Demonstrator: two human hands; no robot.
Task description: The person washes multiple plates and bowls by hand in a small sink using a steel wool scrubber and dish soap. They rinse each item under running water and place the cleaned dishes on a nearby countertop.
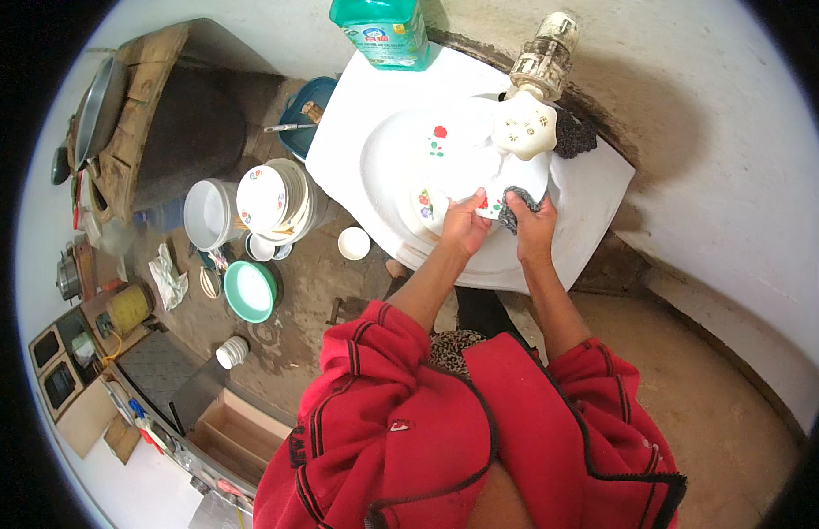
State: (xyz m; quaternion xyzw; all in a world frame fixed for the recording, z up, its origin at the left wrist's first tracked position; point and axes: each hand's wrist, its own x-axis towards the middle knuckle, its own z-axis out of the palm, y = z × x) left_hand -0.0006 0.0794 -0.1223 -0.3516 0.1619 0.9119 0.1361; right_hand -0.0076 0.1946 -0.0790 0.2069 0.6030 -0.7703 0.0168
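Note:
Over the white washbasin [608,175], my left hand [467,223] pinches the near edge of a white plate [523,173] with a red flower print. My right hand [536,221] presses a dark grey scrubbing pad [513,223] against the same plate's right edge. Lower in the basin lies other flower-printed white dishware [424,173]; glare hides where one piece ends and another begins. Just beyond the held plate, a cream tap knob [525,127] partly covers it.
A green detergent bottle [386,36] and a black scrubber [574,134] sit on the basin's back rim. Left, on the floor, are a plate stack [262,198], a white bucket [207,215], a green bowl [249,291], a white bowl [354,243] and stacked bowls [232,352].

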